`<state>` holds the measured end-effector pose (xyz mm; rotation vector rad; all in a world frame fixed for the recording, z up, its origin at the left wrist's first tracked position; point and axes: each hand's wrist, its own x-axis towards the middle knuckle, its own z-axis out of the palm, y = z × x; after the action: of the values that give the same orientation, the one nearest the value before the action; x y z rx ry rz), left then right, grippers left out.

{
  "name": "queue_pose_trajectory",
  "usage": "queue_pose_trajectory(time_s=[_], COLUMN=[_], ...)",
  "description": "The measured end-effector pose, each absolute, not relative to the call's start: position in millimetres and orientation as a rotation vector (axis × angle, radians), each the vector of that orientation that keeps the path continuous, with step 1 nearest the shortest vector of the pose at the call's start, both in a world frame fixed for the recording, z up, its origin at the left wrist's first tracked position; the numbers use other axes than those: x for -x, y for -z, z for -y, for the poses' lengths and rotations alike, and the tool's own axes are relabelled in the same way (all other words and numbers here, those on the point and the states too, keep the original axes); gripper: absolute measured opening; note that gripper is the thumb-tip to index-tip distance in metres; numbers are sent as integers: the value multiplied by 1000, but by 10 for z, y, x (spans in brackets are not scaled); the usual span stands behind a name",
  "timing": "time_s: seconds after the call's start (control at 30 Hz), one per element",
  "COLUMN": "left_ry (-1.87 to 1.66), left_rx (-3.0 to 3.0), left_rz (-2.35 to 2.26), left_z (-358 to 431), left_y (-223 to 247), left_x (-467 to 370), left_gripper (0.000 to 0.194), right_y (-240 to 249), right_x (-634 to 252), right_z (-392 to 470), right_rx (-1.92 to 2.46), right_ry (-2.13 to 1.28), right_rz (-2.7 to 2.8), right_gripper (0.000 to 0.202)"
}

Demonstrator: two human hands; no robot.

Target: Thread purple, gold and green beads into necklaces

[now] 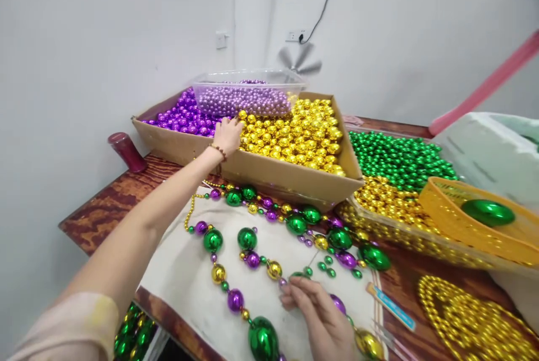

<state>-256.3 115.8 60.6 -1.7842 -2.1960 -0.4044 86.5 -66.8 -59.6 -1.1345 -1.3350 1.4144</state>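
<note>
My left hand [228, 135] reaches over the front wall of a cardboard box [185, 145], where purple beads [185, 115] meet gold beads [290, 136]. Its fingers are curled among the gold beads; their tips are hidden, so what they hold cannot be made out. Low over the white cloth [181, 282], my right hand [318, 313] is closed in a pinch on a bead strand [252, 260] of green, gold and purple beads. A green bead shows partly behind its fingers. Left of it lies a longer bead necklace [234, 300]; several small green beads [328, 266] are loose beyond.
A clear tub [248, 98] of pale purple beads rests in the box. At right are green beads [400, 159], an orange basket [446, 198], a blue-labelled cutter [393, 307] and gold bead strings [471, 321]. A dark red tumbler [127, 152] stands left; a fan [300, 60] is behind.
</note>
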Motion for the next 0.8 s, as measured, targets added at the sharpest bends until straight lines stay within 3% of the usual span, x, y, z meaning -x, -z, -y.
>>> queue_pose_trajectory(time_s=[0.2,0.37,0.43,0.6,0.7,0.8], left_ry=[190,488,992,2784,3349,3651], left_rx=[1983,1906,1965,2155,1936,1523], left_rz=[2178,2180,2206,2009,2038,2154], left_z=[-1571,-1395,-1179,-386,-31,107], left_y=[-640,-704,-677,-349,-164,-69], left_x=[2822,2760,2589,1860,1497,1306], left_gripper=[27,28,29,48,40,28], right_y=[776,903,884,775,764,786], right_x=[-898,-939,-921,-853,-833,-832], right_z=[793,795,776,748,767,801], right_rx=[1086,1051,1029,972,959,952], right_ry=[-1469,-1385,-1353,-1291,-1264,-1221], right_rz=[1382,1402,1422,1424,1436,1467], right_gripper=[32,29,27,19,17,16])
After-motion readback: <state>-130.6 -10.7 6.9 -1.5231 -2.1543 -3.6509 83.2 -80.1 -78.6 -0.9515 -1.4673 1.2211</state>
